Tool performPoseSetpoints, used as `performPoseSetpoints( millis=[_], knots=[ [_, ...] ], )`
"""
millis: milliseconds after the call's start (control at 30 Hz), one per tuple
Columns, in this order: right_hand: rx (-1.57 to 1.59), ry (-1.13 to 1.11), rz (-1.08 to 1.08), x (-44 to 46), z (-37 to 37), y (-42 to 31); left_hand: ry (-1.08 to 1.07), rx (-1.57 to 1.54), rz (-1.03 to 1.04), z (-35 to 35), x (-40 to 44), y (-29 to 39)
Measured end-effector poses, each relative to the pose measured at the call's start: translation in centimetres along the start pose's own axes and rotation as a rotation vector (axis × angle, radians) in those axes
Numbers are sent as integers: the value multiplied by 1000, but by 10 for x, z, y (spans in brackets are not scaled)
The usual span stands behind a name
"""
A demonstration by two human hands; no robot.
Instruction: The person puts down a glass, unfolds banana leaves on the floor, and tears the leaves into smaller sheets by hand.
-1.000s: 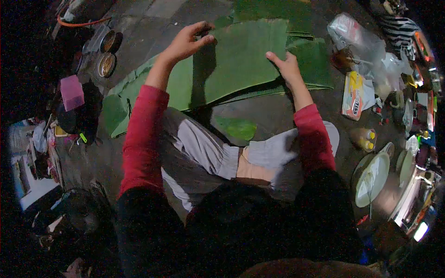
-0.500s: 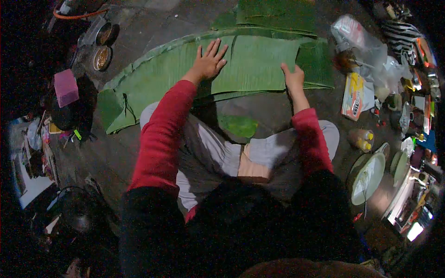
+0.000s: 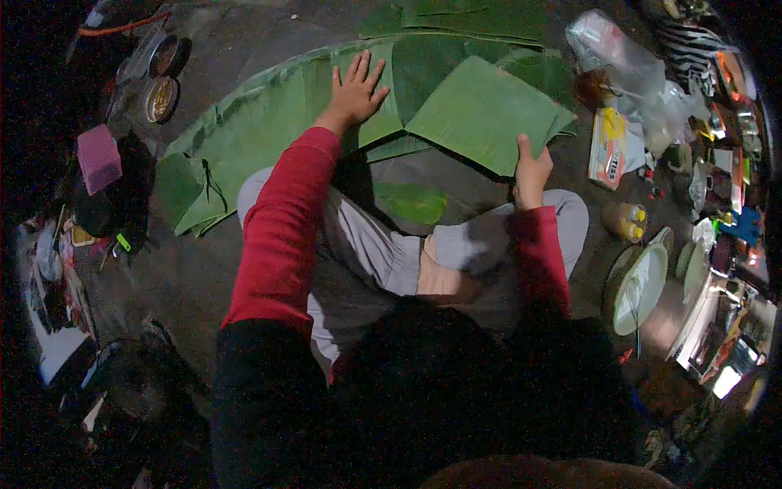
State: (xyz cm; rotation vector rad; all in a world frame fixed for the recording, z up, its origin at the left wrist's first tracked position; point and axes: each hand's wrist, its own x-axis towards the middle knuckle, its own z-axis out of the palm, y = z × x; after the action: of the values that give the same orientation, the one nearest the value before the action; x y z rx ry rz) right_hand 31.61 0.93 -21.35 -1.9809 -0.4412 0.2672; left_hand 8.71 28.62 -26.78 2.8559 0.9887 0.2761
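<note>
A long stretch of green banana leaf (image 3: 269,118) lies across the floor in front of my crossed legs. My left hand (image 3: 355,95) presses flat on it with fingers spread. In my right hand (image 3: 533,169) is the lower corner of a separate squarish banana leaf piece (image 3: 485,110), thumb on top and the fingers hidden beneath. That piece is angled, its left corner meeting the long leaf near the middle. Darker green leaf shows behind it. A small scrap of leaf (image 3: 411,203) rests on the floor between my knees.
Two round tins (image 3: 161,99) and a pink box (image 3: 98,158) are on the left. On the right lie plastic bags (image 3: 619,53), a printed packet (image 3: 609,151), yellow-capped bottles (image 3: 631,222) and a pale bowl with a whisk (image 3: 641,289). More leaves (image 3: 464,20) lie at the far side.
My right hand has drawn the right-hand leaf piece toward me and turned it, parting it from the long leaf. My left hand stays flat on the leaf. The whole view has shifted slightly.
</note>
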Motion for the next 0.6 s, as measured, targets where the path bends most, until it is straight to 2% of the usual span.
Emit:
performPoseSetpoints(
  millis=[33, 167, 233, 267, 300, 333, 367, 400, 467, 533, 567, 600],
  knots=[
    [160, -1, 45, -4, -1, -5, -5, -5, -27, 0, 1, 0],
    [291, 7, 123, -1, 1, 1, -39, -13, -66, -13, 6, 9],
    [122, 71, 57, 6, 7, 10, -236, 1, 129, -48, 7, 21],
    [121, 71, 56, 8, 6, -6, -212, 8, 229, -64, 5, 31],
    [-154, 253, -283, 8, 6, -41, -215, 8, 229, -72, 2, 40],
    [-433, 430, -620, 4, 8, -69, -270, 48, 348, -77, -1, 48],
    [-385, 254, -665, 2, 17, -85, -323, 89, 467, -79, -3, 51],
    [-336, 78, -709, 3, 30, -94, -207, 6, 549, -66, -8, 49],
    [-470, -450, -787, 12, 72, -73, -232, 9, 584, -63, -10, 57],
    [-525, -736, -1052, 6, 99, -81, -261, 14, 623, -59, -10, 60],
    [-523, -732, -1050, 7, 99, -82, -276, 11, 624, -56, -10, 58],
    [-648, -826, -1084, 6, 100, -86, -292, 10, 622, -58, -9, 56]
  ],
)
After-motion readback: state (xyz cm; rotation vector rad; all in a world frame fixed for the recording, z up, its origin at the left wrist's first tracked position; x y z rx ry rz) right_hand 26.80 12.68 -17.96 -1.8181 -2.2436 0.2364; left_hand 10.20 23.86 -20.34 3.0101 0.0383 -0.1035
